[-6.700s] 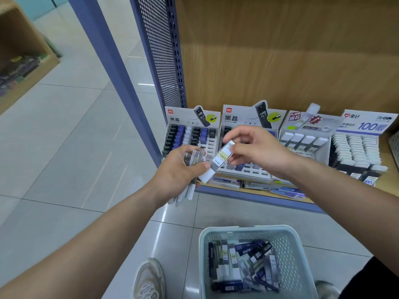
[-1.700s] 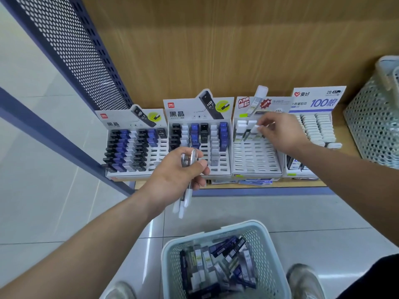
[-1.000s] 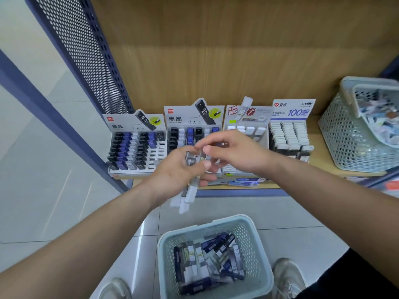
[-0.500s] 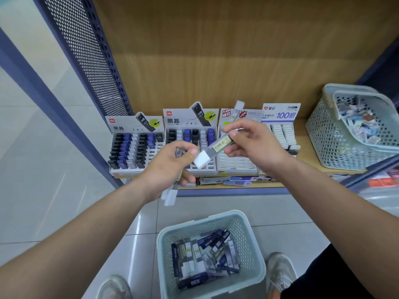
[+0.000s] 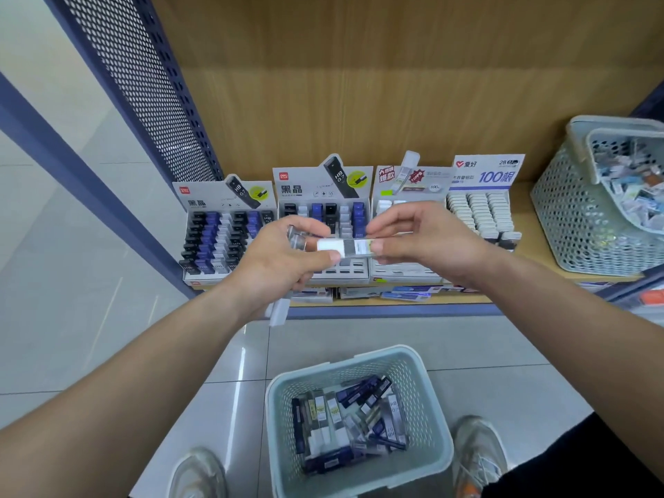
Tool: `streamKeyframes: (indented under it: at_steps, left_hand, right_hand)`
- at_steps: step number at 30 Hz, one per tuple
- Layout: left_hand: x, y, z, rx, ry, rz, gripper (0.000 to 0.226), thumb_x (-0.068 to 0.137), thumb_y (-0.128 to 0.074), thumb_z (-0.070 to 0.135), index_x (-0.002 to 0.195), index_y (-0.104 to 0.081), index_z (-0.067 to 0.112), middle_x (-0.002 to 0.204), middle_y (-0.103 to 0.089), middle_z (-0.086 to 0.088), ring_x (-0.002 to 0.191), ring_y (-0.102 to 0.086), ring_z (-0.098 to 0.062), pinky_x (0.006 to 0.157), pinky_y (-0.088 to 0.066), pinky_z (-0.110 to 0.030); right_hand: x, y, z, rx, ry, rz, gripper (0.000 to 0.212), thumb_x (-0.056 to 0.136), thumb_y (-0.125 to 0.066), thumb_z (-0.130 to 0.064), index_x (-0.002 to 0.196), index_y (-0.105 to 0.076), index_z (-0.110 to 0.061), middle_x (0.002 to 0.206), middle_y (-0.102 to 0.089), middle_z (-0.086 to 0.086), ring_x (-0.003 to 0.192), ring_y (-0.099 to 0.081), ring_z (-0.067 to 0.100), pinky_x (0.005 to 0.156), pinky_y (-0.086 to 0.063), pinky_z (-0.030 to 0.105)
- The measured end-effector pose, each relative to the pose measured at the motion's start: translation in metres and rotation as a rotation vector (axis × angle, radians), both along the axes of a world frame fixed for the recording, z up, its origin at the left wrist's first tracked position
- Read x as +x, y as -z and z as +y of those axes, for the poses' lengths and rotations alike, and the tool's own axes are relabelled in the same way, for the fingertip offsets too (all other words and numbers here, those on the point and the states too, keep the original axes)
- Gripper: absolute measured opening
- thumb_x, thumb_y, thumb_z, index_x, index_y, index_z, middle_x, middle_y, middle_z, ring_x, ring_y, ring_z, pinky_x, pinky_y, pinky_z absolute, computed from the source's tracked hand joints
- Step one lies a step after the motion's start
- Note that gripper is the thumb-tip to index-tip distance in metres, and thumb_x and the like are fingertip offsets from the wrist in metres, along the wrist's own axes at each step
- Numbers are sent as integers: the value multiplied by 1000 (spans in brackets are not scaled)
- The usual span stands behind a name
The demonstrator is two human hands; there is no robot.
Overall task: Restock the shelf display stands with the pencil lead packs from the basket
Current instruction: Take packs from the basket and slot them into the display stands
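L hand (image 5: pixel 284 262) is curled round a bundle of packs (image 5: pixel 295 240), thumb at the white end of one pencil lead pack (image 5: pixel 346 247), held level btwn both hands in front of the stands. Basket (image 5: pixel 359 354) sits below w/ more stock. R hand (image 5: pixel 424 242) pinches the other end. I reckon I'm mid-pull; next I'd slot it into the white stand (image 5: pixel 433 181).

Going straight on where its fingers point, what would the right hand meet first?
Likely the left hand, touching the other end of the pack it pinches; depth is unclear.
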State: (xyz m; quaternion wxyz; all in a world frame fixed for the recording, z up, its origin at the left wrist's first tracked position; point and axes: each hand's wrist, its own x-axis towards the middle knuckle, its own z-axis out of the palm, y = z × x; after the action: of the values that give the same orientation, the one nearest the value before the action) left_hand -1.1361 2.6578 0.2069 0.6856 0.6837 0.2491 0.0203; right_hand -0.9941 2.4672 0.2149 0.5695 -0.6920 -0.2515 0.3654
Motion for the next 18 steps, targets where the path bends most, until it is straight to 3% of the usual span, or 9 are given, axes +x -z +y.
streamKeyframes:
  at_steps: [2,5,9,13,18]
  left_hand:
    - [4,1,-2,21,14,2,34,81,-82,3,106,-68,20,62,-61,12,43,-42,-8,42,-37,-21]
    - [10,3,-7,18,24,-5,35,80,-82,0,106,-67,18,67,-66,10,43,-42,-9,41,-35,-21]
    - [16,7,-13,22,43,-13,34,84,-79,3,110,-64,18,72,-69,7,47,-44,-9,42,-37,-21]
    - [20,10,-12,76,59,21,34,93,-67,0,121,-57,18,93,-79,2,57,-52,-11,53,-47,-24]
    - [20,13,-12,126,74,49,32,103,-50,1,133,-49,13,102,-78,5,72,-66,-10,62,-53,-22]
  right_hand:
    - [1,1,-1,-78,-88,-14,29,83,-77,-1,108,-72,-13,93,-75,12,80,-71,20,71,-57,25]
    - [-1,4,0,-151,-193,-77,40,83,-81,-12,119,-69,-25,97,-76,12,81,-65,19,69,-49,29]
    - [1,8,-2,-144,-245,-123,52,87,-77,-10,131,-60,-32,96,-73,15,58,-59,-2,56,-42,7]
    - [23,12,-21,-174,-158,-143,46,87,-76,-7,118,-63,-38,84,-65,9,70,-65,15,66,-55,27]
    - [66,27,-40,-213,181,-150,22,92,-70,-8,96,-53,-21,73,-64,4,63,-67,20,61,-61,37]
